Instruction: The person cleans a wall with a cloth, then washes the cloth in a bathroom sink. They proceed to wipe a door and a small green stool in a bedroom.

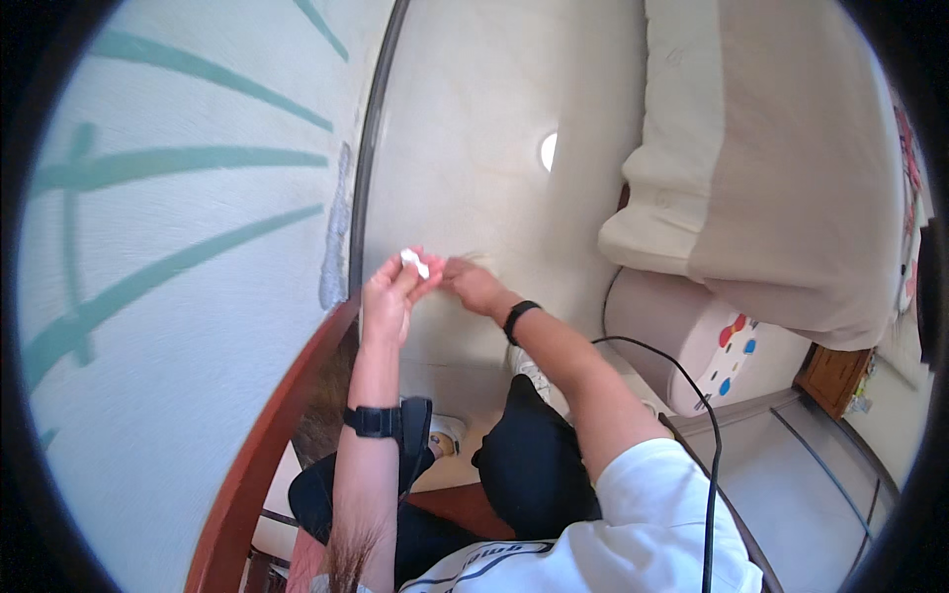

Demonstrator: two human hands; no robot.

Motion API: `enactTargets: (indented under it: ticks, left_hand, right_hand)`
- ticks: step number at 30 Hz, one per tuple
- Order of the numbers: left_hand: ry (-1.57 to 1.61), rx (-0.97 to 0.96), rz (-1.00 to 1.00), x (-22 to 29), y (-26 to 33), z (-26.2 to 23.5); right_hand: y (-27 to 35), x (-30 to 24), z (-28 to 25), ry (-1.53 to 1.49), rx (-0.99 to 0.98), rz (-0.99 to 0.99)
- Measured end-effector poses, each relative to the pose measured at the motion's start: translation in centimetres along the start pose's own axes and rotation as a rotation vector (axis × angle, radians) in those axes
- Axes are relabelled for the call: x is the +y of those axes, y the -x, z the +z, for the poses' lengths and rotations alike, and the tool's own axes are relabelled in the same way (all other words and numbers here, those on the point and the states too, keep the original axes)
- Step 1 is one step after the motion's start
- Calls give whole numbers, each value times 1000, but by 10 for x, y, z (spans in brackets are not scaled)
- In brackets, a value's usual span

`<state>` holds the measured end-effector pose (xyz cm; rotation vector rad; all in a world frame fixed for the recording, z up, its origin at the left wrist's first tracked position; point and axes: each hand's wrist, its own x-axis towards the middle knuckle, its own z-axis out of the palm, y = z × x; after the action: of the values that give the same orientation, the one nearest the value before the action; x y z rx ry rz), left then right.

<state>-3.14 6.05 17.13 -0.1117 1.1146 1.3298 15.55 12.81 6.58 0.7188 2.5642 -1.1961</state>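
Note:
My left hand (pixel 388 299) is raised in front of me, its fingers closed round a small white object (pixel 414 263). Pink shows at the fingertips beside it; what kind of thing it is, I cannot make out. My right hand (pixel 478 289) meets the left fingertips from the right, its own fingers bent and pinched together. Slight blur hides whatever may be between them. Black bands circle my left forearm (pixel 358 465) and my right wrist.
A white wall (pixel 217 128) with green stripes rises at the left, above a reddish-brown wooden rail (pixel 272 445). At the right stand a beige-covered bed (pixel 791 178) and a white box (pixel 682 366) with coloured spots. A black cable (pixel 714 465) runs past my right arm. Pale floor (pixel 474 128) stretches ahead.

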Motion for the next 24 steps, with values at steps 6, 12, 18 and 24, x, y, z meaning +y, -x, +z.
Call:
enactTargets:
  ticks: [6,12,18,24]
  left_hand:
    - [-228,-66,-98,56,108,23]
    - [-318,-64,-263,94,241,69]
    - [-405,-165,-309,132,368,125]
    - [-386,-134,-269,175,484,165]
  right_hand:
    - [-14,-104,-70,29,-606,499]
    - [74,-151,-154,-579,-399,437]
    - [207,-223,-244,-1063,15,600]
    - [302,-308,-289,-1289,98,773]
